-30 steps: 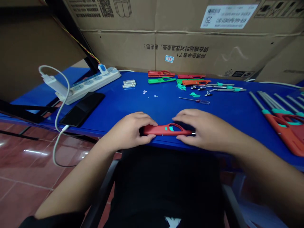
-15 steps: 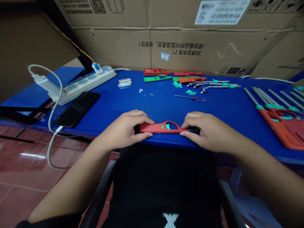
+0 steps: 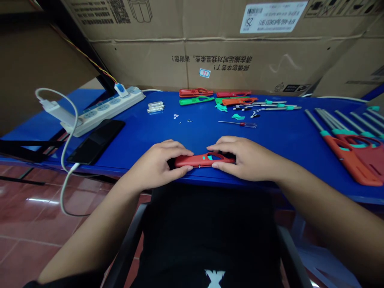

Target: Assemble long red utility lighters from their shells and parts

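Note:
A red long-nosed gas lighter (image 3: 196, 161) lies lengthwise at the table's front edge, with small turquoise parts at its trigger. My left hand (image 3: 163, 163) is closed on its left end, thumb at the near side and fingers at the far side. Around the trigger-loop end, my right hand (image 3: 240, 158) grips with thumb and fingers; that end is partly hidden. Beyond my hands lie a screwdriver (image 3: 240, 124), turquoise triggers (image 3: 238, 117), tiny white pieces (image 3: 175, 116) and small pins (image 3: 189, 120).
Red, green and orange lighter shells (image 3: 196, 101) lie at the back, beside metal nozzle rods with wires (image 3: 279, 107). Clear cylinders (image 3: 155, 107) sit left of them. Assembled lighters (image 3: 348, 156) lie right. A phone (image 3: 96, 142) and power strip (image 3: 105, 110) occupy the left; a cardboard box (image 3: 150, 52) stands behind.
My right hand has slid left along the lighter, from its right tip to the trigger loop. My left hand keeps its hold. The view has shifted slightly.

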A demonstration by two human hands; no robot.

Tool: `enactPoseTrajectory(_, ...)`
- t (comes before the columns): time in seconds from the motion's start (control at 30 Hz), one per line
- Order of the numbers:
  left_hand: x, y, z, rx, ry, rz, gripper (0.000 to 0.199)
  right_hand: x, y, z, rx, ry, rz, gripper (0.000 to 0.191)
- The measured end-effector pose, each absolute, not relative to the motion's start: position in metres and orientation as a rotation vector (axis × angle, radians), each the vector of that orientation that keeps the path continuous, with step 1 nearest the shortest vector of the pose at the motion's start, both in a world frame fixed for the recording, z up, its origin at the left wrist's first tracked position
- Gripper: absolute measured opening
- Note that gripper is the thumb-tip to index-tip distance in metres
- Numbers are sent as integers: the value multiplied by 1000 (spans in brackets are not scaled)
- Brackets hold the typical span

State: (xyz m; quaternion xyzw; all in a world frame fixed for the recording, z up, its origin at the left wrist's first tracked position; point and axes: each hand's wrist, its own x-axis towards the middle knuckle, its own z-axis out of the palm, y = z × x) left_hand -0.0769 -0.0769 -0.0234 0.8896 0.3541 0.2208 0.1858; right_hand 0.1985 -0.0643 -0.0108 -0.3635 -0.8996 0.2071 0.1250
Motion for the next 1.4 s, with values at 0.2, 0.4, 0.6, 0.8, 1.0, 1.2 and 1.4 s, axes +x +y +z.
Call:
enactPoseTrajectory(0.2,-79,-78,-24,2485,1016,661,32,196,-64,-10,-1043,-2617,583,37)
enactPoseTrajectory(0.4,-79,-81,-26,2471,1015,689,34,199,-65,-18,-1028,-2576,537,42)
enactPoseTrajectory(0.6,-78,-80,-26,2470,992,646,31,197,-66,-17,-1114,-2560,625,37)
enactPoseTrajectory(0.8,-81,-80,-27,2497,967,678,33,191,-75,-14,-1253,-2568,480,34)
enactPoseTrajectory(1.0,-80,-82,-27,2476,959,680,31,202,-88,-24,-1294,-2454,319,30)
enactPoseTrajectory(1.2,-81,-82,-27,2471,947,679,32,213,-99,-29,-1172,-2381,337,17)
enactPoseTrajectory(1.4,-82,-80,-29,2460,945,663,32,200,-95,-24,-1121,-2404,342,19)
